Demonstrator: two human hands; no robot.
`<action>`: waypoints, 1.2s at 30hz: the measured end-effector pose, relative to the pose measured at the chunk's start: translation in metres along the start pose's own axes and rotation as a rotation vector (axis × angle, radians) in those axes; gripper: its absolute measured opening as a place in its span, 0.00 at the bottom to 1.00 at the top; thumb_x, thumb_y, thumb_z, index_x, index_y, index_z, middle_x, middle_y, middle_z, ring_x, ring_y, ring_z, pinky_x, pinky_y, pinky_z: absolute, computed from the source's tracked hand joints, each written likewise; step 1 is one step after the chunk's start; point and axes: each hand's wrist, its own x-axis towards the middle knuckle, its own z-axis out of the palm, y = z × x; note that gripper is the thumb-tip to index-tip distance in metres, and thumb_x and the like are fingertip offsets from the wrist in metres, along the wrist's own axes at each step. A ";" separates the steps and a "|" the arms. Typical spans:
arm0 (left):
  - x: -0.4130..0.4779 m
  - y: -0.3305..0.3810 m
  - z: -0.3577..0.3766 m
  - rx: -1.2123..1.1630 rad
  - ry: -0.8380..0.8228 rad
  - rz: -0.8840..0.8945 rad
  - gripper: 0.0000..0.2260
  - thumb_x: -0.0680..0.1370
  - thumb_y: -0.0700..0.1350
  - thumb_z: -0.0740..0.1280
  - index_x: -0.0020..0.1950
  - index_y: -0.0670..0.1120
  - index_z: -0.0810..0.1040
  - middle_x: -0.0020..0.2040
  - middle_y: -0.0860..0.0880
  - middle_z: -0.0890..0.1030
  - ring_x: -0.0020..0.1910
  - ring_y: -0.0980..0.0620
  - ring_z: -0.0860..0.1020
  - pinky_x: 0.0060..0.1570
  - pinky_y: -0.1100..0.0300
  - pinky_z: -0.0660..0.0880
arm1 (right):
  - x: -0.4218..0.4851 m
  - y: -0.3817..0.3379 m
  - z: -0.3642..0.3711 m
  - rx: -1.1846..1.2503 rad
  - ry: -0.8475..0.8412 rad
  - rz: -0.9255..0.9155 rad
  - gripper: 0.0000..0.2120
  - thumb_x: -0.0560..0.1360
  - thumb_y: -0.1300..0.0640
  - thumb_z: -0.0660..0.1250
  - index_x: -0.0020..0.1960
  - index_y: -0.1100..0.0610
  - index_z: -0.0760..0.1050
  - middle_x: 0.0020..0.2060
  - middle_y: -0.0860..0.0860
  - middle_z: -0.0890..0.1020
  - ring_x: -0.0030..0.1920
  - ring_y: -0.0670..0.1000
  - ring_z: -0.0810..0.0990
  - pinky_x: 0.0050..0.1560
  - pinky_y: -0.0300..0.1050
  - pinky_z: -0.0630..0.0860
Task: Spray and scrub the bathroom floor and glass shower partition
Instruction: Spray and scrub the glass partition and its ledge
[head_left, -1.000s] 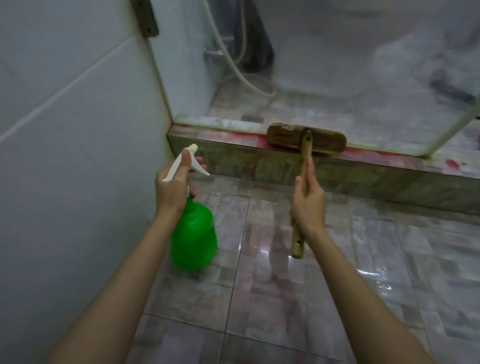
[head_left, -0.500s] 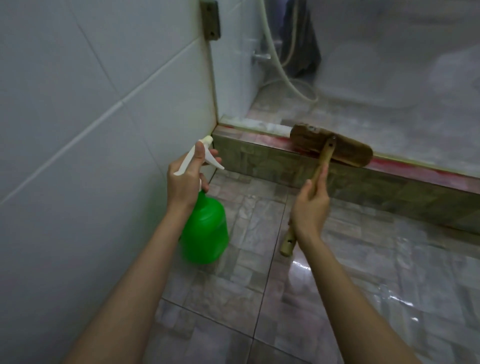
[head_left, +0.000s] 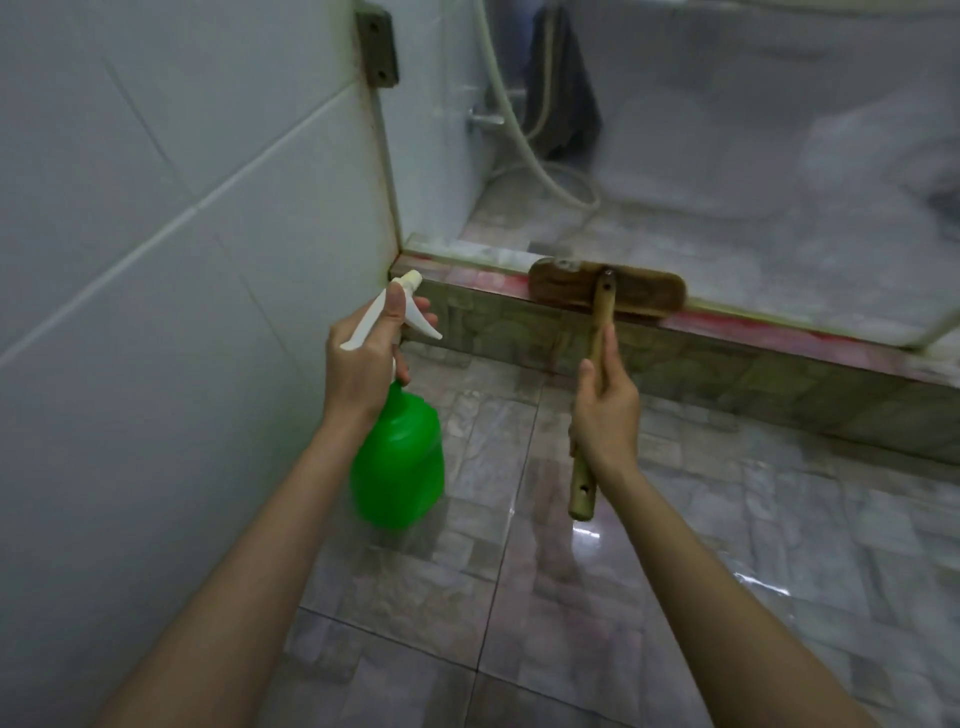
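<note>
My left hand (head_left: 363, 364) grips the white trigger head of a green spray bottle (head_left: 397, 462), held in the air near the left wall with its nozzle toward the corner. My right hand (head_left: 605, 410) grips the wooden handle of a scrub brush (head_left: 605, 291). The brush head lies across the top of the low tiled curb (head_left: 727, 364), on its reddish strip. Right behind the brush stands the glass shower partition (head_left: 727, 156), hazy and smeared.
A white tiled wall (head_left: 156, 260) closes the left side. A metal hinge bracket (head_left: 376, 47) holds the glass to it. Behind the glass hang a shower hose (head_left: 519, 145) and a dark cloth (head_left: 563, 88). Wet, glossy marble floor tiles (head_left: 727, 571) stretch to the right.
The brush head has slid back and forth along the curb and now lies flatter, handle more upright. The bottle stays in my left hand while my view shifts toward the corner.
</note>
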 end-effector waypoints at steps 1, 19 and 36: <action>-0.001 0.000 0.005 -0.013 -0.020 -0.005 0.12 0.82 0.56 0.61 0.49 0.58 0.84 0.44 0.52 0.87 0.33 0.37 0.75 0.24 0.59 0.70 | 0.000 0.006 -0.012 -0.032 -0.013 -0.021 0.24 0.82 0.55 0.56 0.75 0.39 0.57 0.29 0.43 0.73 0.25 0.48 0.66 0.24 0.43 0.67; -0.033 0.014 0.115 0.037 -0.257 -0.003 0.15 0.84 0.52 0.58 0.60 0.48 0.82 0.43 0.60 0.86 0.21 0.56 0.71 0.23 0.64 0.71 | 0.017 0.046 -0.144 -0.027 0.207 0.004 0.23 0.82 0.51 0.56 0.73 0.33 0.57 0.31 0.46 0.71 0.25 0.53 0.67 0.26 0.49 0.70; -0.004 0.073 0.143 0.178 -0.262 -0.131 0.11 0.84 0.51 0.60 0.51 0.62 0.81 0.25 0.57 0.78 0.21 0.59 0.73 0.25 0.65 0.69 | 0.011 -0.031 -0.129 0.007 0.043 0.267 0.23 0.82 0.53 0.55 0.75 0.39 0.57 0.28 0.43 0.70 0.24 0.49 0.66 0.23 0.43 0.68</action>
